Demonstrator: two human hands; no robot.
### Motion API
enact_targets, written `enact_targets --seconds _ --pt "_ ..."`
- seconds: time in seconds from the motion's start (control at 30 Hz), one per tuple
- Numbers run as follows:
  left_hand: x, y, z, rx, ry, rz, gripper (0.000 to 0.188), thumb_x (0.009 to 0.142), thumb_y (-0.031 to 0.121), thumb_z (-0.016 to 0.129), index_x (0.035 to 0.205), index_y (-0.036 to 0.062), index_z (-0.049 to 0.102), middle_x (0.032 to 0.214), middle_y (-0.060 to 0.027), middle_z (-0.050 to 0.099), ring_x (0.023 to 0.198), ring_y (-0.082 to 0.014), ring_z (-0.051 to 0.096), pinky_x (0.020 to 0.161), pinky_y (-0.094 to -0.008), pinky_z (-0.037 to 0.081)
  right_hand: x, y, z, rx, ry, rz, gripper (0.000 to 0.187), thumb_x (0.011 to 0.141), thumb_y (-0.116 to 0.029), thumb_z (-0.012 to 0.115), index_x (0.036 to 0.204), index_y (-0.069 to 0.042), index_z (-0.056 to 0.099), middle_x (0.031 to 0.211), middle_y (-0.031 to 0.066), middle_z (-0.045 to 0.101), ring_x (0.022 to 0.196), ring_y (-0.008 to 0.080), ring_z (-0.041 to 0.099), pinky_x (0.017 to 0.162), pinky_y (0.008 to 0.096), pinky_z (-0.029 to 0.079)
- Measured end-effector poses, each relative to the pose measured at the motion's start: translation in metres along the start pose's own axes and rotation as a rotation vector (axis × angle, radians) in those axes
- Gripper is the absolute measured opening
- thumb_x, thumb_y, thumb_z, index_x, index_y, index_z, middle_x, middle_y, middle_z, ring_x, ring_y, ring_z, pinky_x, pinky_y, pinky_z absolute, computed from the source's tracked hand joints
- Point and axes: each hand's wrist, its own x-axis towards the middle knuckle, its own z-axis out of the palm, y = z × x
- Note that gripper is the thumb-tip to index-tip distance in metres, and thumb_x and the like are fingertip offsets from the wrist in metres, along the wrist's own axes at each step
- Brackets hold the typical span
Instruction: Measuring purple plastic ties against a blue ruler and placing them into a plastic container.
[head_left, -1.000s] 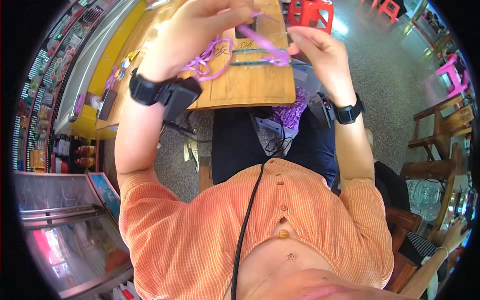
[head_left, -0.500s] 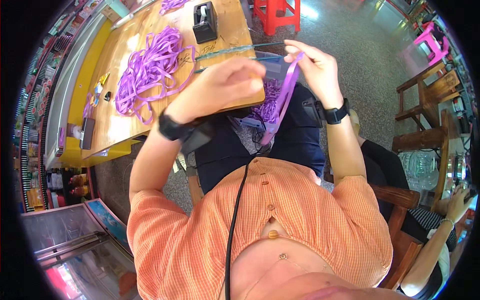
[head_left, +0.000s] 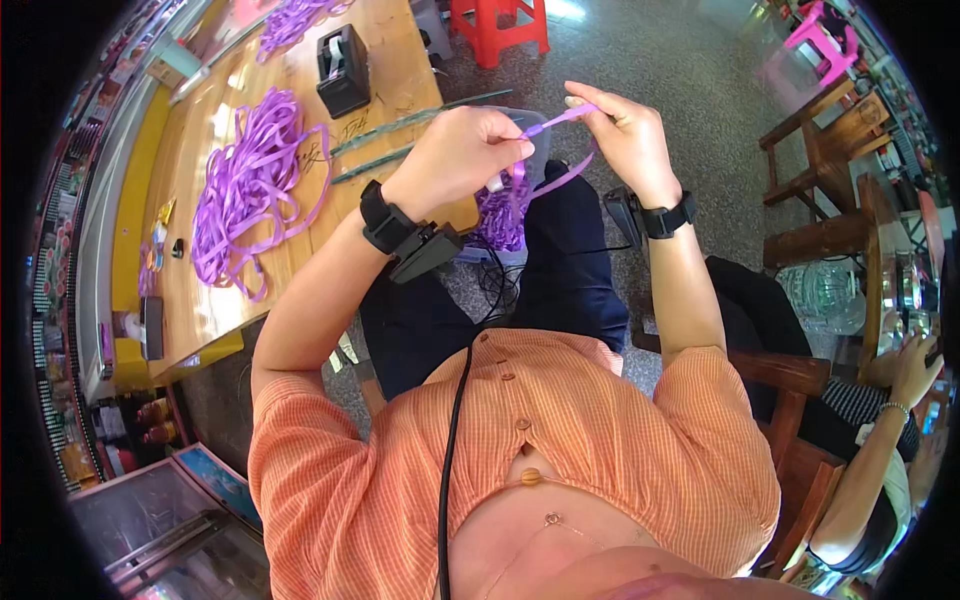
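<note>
A purple strap (head_left: 572,114) is gripped at both ends of a short span at the upper centre of the frame. By the left hand (head_left: 458,155) it is pinched between thumb and fingers; by the right hand (head_left: 632,130) it is pinched at the fingertips. Whether anything else is tucked into the left grip cannot be told.

Half a second earlier, the strap is seen hanging from the right hand alone toward the lap, and none can be made out in the blurred left hand. Now it is drawn up and across, nearly taut, with a small bluish fitting (head_left: 534,131) shown close to the left fingertips. By this change, it is judged, the strap is brought under two-handed control and the fitting is put within easy reach of the left grip. A loose length is left curving below the hands.

Just beneath, a purple heap (head_left: 500,222) is held in a clear box (head_left: 541,155). To the left, green strips (head_left: 384,129) are laid on the bench (head_left: 398,55), and a larger purple pile (head_left: 243,190) is spread beyond them. Above these, a black dispenser (head_left: 343,80) is stood. The bench is shifted leftward in the frame, probably through a turn of the head.
</note>
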Motion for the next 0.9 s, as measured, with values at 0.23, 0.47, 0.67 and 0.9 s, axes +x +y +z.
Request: enact_targets --seconds 0.23,0.47,0.67,0.9 --pt "0.022 -0.021 0.009 0.438 -0.169 0.354 0.022 0.085 0.024 0.066 0.089 0.0039 0.074 0.083 -0.015 0.07 0.076 -0.0307 0.068 0.072 -0.0393 0.053 0.028 0.032 0.012 -0.083 -0.07 -0.119 0.029 0.094 -0.014 0.063 0.122 -0.017 0.07 0.101 0.0083 0.075 0.087 0.0168 0.071 0.076 0.0301 0.054" --pt "0.028 -0.026 -0.006 0.407 -0.12 0.378 0.024 0.087 0.024 0.063 0.087 0.0023 0.073 0.082 -0.0143 0.071 0.079 -0.0318 0.068 0.075 -0.0405 0.053 0.071 0.054 0.037 -0.31 -0.248 -0.415 0.029 0.092 -0.021 0.063 0.119 -0.023 0.07 0.098 0.0066 0.072 0.092 0.0269 0.067 0.082 0.0381 0.053" --pt "0.023 -0.014 -0.045 0.258 -0.074 0.128 0.029 0.091 0.027 0.063 0.087 -0.0006 0.071 0.073 -0.0122 0.069 0.068 -0.0239 0.068 0.066 -0.0341 0.052 0.105 0.05 0.066 -0.287 -0.336 -0.497 0.027 0.091 -0.022 0.063 0.118 -0.022 0.071 0.1 0.0042 0.073 0.092 0.0259 0.067 0.084 0.0365 0.053" --pt "0.043 -0.055 -0.068 0.505 0.227 0.308 0.021 0.089 0.019 0.058 0.095 0.0053 0.073 0.085 -0.0155 0.07 0.084 -0.0347 0.066 0.078 -0.042 0.053 0.099 0.069 0.11 -0.041 -0.414 -0.382 0.031 0.088 -0.014 0.066 0.118 -0.019 0.071 0.108 0.0067 0.072 0.097 0.0263 0.068 0.083 0.0351 0.054"
